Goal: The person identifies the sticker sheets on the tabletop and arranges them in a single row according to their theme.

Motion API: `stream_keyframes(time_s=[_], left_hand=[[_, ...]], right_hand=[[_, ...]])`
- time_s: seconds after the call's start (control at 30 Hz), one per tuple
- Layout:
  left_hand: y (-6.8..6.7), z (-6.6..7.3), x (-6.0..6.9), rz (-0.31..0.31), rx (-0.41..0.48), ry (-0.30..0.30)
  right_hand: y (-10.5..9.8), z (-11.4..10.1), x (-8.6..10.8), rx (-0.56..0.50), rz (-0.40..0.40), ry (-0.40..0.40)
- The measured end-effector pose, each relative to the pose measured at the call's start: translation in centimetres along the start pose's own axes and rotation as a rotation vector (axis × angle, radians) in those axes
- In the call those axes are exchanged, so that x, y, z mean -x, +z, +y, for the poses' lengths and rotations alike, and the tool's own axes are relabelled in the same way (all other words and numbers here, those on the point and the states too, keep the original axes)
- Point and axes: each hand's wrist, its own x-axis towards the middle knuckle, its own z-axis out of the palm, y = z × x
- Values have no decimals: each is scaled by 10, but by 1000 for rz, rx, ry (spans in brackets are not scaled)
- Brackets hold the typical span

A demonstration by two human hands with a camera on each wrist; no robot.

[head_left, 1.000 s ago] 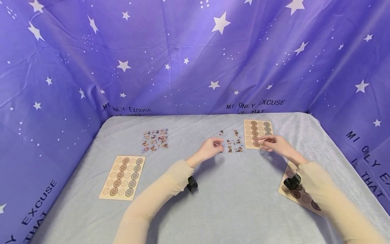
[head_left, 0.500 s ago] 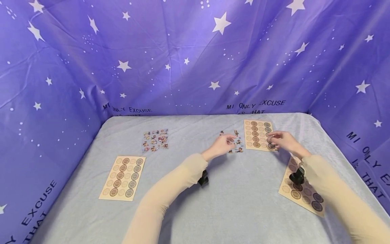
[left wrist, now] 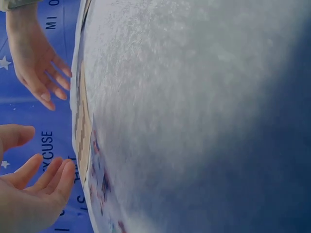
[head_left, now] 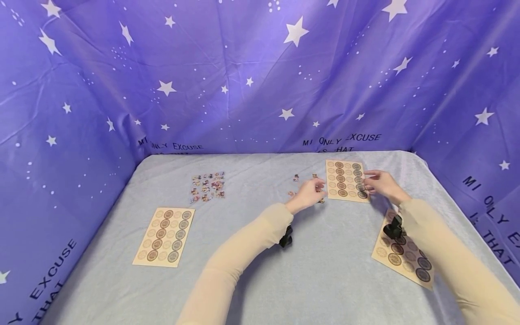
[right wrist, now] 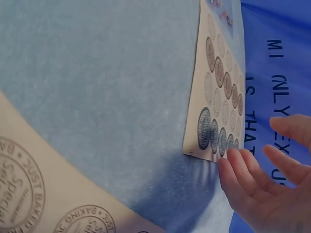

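Left hand (head_left: 307,194) shifted rightward | fingers (left wrist: 63,180) parted | right fingers (right wrist: 231,182) parted near sheet (head_left: 345,181)

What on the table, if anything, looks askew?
The near-right label sheet lies askew: in the head view its near edge slants sharply, while those of the near-left label sheet and far label sheet run almost level.

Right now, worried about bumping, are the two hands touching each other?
Apart. The head view shows the far label sheet in the gap between the left hand and the right hand.
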Motion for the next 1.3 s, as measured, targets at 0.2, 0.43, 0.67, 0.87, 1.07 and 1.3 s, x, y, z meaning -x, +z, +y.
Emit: stream_keyframes(time_s=[0.2,0.43,0.67,0.87,1.07,1.3], left_hand=[[9,3,-3,25,12,-48],[20,2,-10,30,51,-76],[28,4,-14,30,147,-110],[32,-1,-18,18,212,-107],[35,-2,-20,12,215,-150],[40,2,-24,19,290,-194]], right_hand=[[2,5,-6,-22,40,14],[3,11,-10,47,72,31],[5,14,-12,60,77,33],[6,14,-12,33,56,29],[5,13,-9,-1,39,61],[5,16,-7,-194,43,82]])
